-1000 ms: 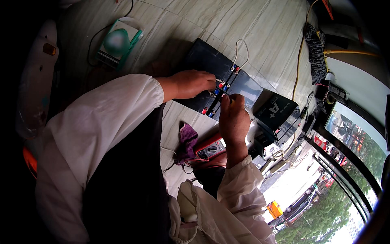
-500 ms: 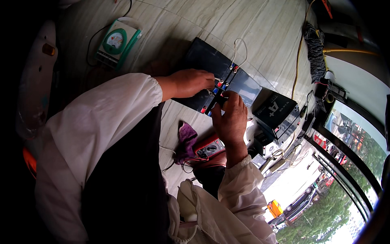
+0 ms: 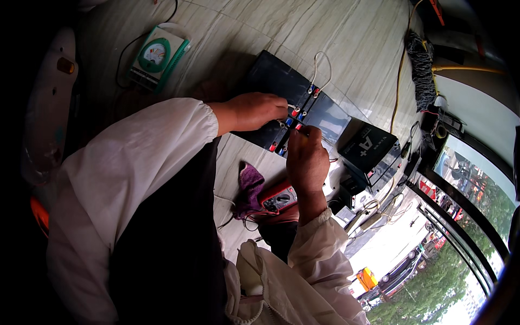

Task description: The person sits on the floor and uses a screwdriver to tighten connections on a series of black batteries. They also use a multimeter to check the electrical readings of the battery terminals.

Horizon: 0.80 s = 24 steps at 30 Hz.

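Note:
Dark batteries sit side by side on the floor, with red and blue terminals along their facing edges. A white wire loops between terminals at their far end. My left hand is closed over the middle of the left battery; the pale ends of another short white wire show at its fingertips, beside the terminals. My right hand is closed just to the right, its fingertips by a red terminal. What it grips is hidden by the fingers.
A red multimeter and purple cloth lie nearer me. Another black battery stands at the right. A green-and-white analog meter lies far left. Cables tangle near the glass door at right.
My right hand has turned and its fingers have drawn closer together, uncovering a red terminal. My left hand stays nearly in place.

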Each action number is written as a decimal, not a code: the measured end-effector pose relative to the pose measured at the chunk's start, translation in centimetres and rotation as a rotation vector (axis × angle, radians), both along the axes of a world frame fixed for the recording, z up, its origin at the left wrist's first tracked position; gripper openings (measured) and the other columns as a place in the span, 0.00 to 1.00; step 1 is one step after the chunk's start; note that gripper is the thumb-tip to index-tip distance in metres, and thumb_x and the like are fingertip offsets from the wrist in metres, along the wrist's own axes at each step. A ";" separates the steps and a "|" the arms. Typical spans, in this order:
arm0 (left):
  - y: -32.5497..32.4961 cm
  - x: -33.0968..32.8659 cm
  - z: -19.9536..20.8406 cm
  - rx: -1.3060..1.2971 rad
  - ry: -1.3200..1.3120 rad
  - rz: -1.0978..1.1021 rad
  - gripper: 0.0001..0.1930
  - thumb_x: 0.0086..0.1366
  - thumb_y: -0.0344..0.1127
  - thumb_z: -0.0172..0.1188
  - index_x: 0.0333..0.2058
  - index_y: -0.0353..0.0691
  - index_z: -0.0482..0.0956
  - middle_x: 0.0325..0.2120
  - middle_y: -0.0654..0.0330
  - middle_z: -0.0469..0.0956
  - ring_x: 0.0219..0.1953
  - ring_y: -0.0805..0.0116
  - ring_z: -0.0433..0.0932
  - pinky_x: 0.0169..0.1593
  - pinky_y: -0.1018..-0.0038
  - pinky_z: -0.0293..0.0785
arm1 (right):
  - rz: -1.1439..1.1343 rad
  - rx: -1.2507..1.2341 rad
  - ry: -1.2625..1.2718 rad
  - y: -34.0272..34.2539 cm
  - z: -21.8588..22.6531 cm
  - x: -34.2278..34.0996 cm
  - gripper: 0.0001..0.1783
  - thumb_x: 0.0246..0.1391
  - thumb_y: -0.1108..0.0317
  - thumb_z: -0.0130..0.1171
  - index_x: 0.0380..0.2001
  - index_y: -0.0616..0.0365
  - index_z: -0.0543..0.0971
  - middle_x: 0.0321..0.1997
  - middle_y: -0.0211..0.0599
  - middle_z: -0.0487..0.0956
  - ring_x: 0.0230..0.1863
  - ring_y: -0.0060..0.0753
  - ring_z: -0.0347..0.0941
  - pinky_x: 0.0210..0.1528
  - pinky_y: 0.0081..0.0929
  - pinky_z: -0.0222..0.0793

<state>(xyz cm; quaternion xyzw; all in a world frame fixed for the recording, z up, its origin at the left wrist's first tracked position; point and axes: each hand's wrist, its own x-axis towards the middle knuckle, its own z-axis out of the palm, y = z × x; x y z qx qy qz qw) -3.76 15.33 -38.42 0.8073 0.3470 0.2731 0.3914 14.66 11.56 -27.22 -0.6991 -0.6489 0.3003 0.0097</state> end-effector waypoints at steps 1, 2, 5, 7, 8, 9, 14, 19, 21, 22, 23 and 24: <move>0.1 0.1 0.0 0.004 -0.006 -0.004 0.08 0.59 0.25 0.56 0.37 0.39 0.77 0.40 0.58 0.75 0.47 0.55 0.77 0.50 0.62 0.74 | 0.107 0.149 -0.013 0.1 -0.2 0.2 0.19 0.53 0.66 0.64 0.46 0.59 0.72 0.41 0.49 0.79 0.42 0.56 0.77 0.43 0.47 0.72; 0.1 0.1 0.0 0.004 -0.009 -0.002 0.08 0.59 0.25 0.56 0.37 0.39 0.77 0.40 0.58 0.75 0.47 0.55 0.77 0.50 0.62 0.74 | 0.215 0.299 -0.026 0.2 -0.5 0.5 0.18 0.55 0.65 0.63 0.45 0.59 0.72 0.38 0.49 0.79 0.39 0.55 0.78 0.40 0.47 0.72; 0.1 0.2 -0.1 0.005 -0.014 0.003 0.08 0.59 0.25 0.56 0.37 0.39 0.78 0.40 0.58 0.75 0.47 0.54 0.77 0.50 0.62 0.74 | 0.287 0.440 -0.043 0.1 -0.4 0.3 0.17 0.56 0.63 0.62 0.45 0.57 0.72 0.35 0.45 0.81 0.36 0.53 0.79 0.40 0.46 0.71; 0.0 0.1 -0.1 0.013 -0.011 0.003 0.08 0.59 0.25 0.57 0.37 0.39 0.78 0.40 0.58 0.75 0.47 0.54 0.77 0.50 0.62 0.74 | 0.175 0.306 -0.047 0.1 -0.1 0.1 0.17 0.55 0.64 0.62 0.45 0.56 0.71 0.36 0.43 0.81 0.37 0.52 0.79 0.42 0.46 0.70; 0.0 0.0 -0.1 0.016 -0.007 0.005 0.07 0.59 0.25 0.57 0.37 0.39 0.78 0.40 0.58 0.75 0.47 0.55 0.77 0.50 0.62 0.74 | 0.081 0.176 -0.047 0.1 -0.1 0.0 0.18 0.55 0.64 0.63 0.46 0.56 0.71 0.37 0.44 0.80 0.39 0.52 0.78 0.43 0.47 0.70; 0.0 -0.1 -0.1 0.019 -0.003 0.006 0.07 0.59 0.26 0.57 0.37 0.39 0.78 0.40 0.58 0.75 0.46 0.55 0.77 0.50 0.62 0.74 | -0.011 0.044 -0.047 0.2 -0.1 -0.1 0.18 0.54 0.64 0.63 0.46 0.56 0.71 0.38 0.44 0.80 0.40 0.52 0.78 0.44 0.47 0.69; 0.0 0.2 0.0 0.015 -0.015 0.013 0.06 0.60 0.26 0.57 0.37 0.39 0.78 0.40 0.59 0.75 0.46 0.55 0.77 0.50 0.63 0.74 | 0.296 0.467 -0.051 0.4 -0.9 0.7 0.16 0.56 0.62 0.63 0.44 0.55 0.72 0.33 0.42 0.82 0.35 0.52 0.79 0.41 0.45 0.70; -0.1 0.1 -0.1 0.021 0.004 0.013 0.06 0.60 0.26 0.57 0.37 0.39 0.78 0.40 0.59 0.75 0.46 0.55 0.77 0.49 0.63 0.75 | -0.019 -0.004 -0.015 0.3 -0.2 0.3 0.18 0.53 0.63 0.65 0.44 0.56 0.72 0.39 0.42 0.80 0.41 0.50 0.77 0.47 0.44 0.68; 0.1 0.3 -0.1 0.018 -0.013 0.010 0.06 0.60 0.26 0.57 0.37 0.39 0.78 0.40 0.59 0.75 0.46 0.55 0.77 0.49 0.63 0.75 | 0.156 0.184 0.009 0.3 -0.7 0.9 0.17 0.53 0.64 0.64 0.43 0.55 0.72 0.38 0.42 0.80 0.40 0.50 0.78 0.46 0.44 0.69; 0.0 0.2 -0.1 0.013 -0.015 0.011 0.06 0.60 0.26 0.57 0.37 0.39 0.78 0.40 0.59 0.75 0.46 0.55 0.77 0.49 0.63 0.75 | 0.246 0.275 0.028 0.3 -0.9 0.9 0.16 0.54 0.65 0.64 0.43 0.55 0.72 0.37 0.41 0.80 0.39 0.50 0.78 0.46 0.44 0.69; 0.0 0.1 0.0 0.015 -0.015 0.013 0.06 0.60 0.26 0.57 0.37 0.39 0.78 0.40 0.59 0.75 0.46 0.55 0.77 0.49 0.63 0.75 | 0.237 0.292 0.015 0.2 -0.9 0.8 0.16 0.54 0.65 0.63 0.43 0.56 0.72 0.36 0.41 0.80 0.39 0.50 0.78 0.46 0.44 0.69; -0.1 0.1 0.0 0.018 -0.014 0.016 0.06 0.61 0.26 0.57 0.37 0.39 0.78 0.40 0.59 0.75 0.46 0.55 0.77 0.49 0.63 0.75 | 0.227 0.309 0.003 0.1 -0.8 0.6 0.15 0.54 0.65 0.63 0.43 0.56 0.72 0.36 0.40 0.80 0.39 0.50 0.78 0.46 0.44 0.69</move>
